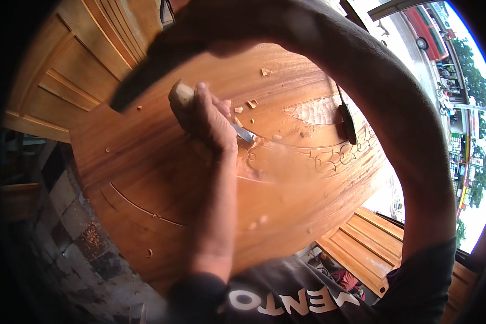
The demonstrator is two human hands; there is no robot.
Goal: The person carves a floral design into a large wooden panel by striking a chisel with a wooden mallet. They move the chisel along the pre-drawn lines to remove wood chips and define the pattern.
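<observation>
My left hand (213, 119) grips a wood chisel (243, 133); its pale wooden handle end pokes out above the fist. The steel blade slants down to the right, its tip touching a curved carved line on the reddish-brown wooden panel (286, 210). Arching across the top from the right, my right arm brings my right hand (200, 35) above and beyond the left. In deep shadow, that hand is closed on a dark, blunt bar-shaped tool (146, 81), which points down-left toward the chisel handle without touching it. Wood chips (252, 103) lie near the blade.
A textured carved recess (313, 112) and scrollwork lines (335, 156) mark the panel's right. A dark bar with a thin rod (348, 124) is there too. Panelled wooden doors (65, 70) stand at the left; another (362, 243) is lower right. Tiled floor (75, 232) shows lower left.
</observation>
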